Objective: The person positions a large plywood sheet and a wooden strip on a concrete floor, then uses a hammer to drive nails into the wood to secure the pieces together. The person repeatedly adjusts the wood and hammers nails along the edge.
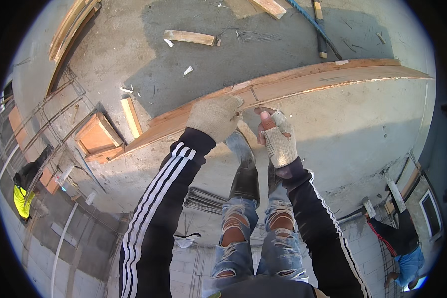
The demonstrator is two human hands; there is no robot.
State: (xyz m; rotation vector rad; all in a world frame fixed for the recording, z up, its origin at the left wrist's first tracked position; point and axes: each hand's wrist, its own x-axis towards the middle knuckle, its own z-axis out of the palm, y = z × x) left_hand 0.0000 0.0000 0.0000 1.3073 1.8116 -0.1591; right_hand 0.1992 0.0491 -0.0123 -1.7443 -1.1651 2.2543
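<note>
A long wooden formwork panel [333, 79] with a timber batten along its side runs from lower left to upper right. My left hand [214, 118], in a knitted work glove, is over the panel with its fingers curled; what they hold, if anything, is hidden. Just right of it, my right hand [279, 139] is in a glove that leaves the thumb and fingertips bare. Those fingers are closed in a pinch by the panel's near edge, on something too small to make out. A thin metal rod [255, 93] shows against the panel between both hands.
A short timber offcut [189, 37] lies on the concrete beyond. Another timber piece [131, 116], a wooden box form [100, 135] and a rebar cage [44, 107] are leftward. A person in yellow [22, 201] is far left; another in blue [409, 265] is lower right.
</note>
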